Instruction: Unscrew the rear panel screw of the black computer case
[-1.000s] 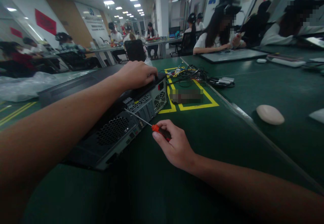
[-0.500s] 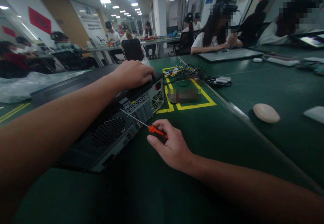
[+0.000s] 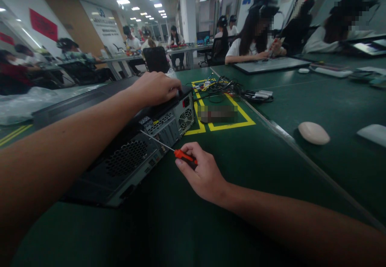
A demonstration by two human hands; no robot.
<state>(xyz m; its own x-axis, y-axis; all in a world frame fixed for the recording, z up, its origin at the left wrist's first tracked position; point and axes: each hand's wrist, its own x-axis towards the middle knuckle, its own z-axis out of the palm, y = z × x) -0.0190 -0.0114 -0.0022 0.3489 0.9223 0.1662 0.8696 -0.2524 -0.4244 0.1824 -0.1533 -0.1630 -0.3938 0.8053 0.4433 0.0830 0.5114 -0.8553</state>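
Observation:
A black desktop computer case (image 3: 99,184) lies on the green table, its back panel with fan grille and slots facing me. My left hand (image 3: 157,87) rests on top of the case, fingers curled over the edge above the power supply fan (image 3: 186,118). In my right hand (image 3: 205,172) is a screwdriver (image 3: 182,155) with an orange and black handle, gripped between thumb and fingers. Its thin metal shaft points up and left, and the tip meets the back panel near the expansion slots. Whether it sits in a screw is too small to tell.
Behind the case lies a tangle of cables (image 3: 226,85). A blurred-out dark object (image 3: 218,114) sits within yellow tape markings (image 3: 232,127). To the right is a beige computer mouse (image 3: 313,133). Across the table a person (image 3: 249,46) works over a flat panel (image 3: 271,64).
The view has turned very slightly to the right. Both hands, the screwdriver and the case keep nearly the same places relative to each other.

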